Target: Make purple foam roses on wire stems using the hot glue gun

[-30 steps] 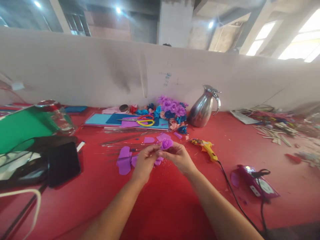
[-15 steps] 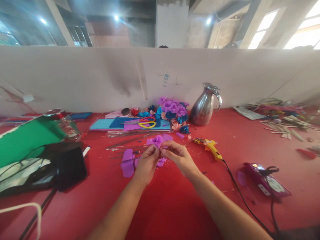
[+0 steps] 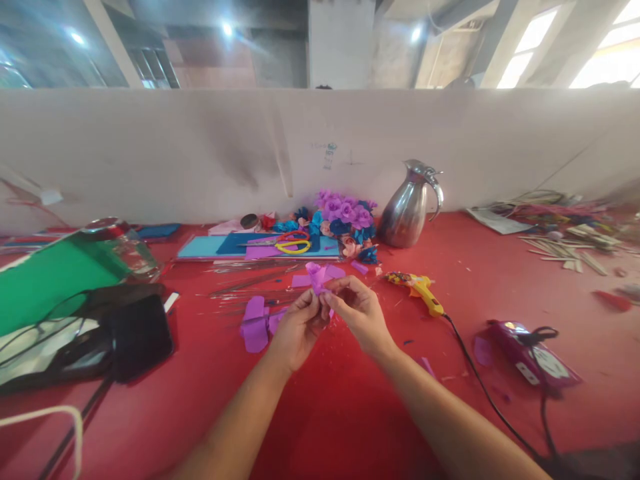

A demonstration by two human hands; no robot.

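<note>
Two-handed pinch on a purple paper flower (image 3: 315,275)

Your left hand (image 3: 299,327) pinches the flower's narrow base between thumb and fingers; your right hand (image 3: 361,313) has thumb and forefinger closed on it from the other side. The bloom stands roughly upright above your fingertips, over the middle of the red table (image 3: 320,427), probably gripped low so the petals stay uncrushed. Purple paper pieces (image 3: 255,325) lie near your left hand, seemingly for easy reach. A yellow glue gun (image 3: 424,298) lies to the right, handle toward you, likely for your right hand.
</note>
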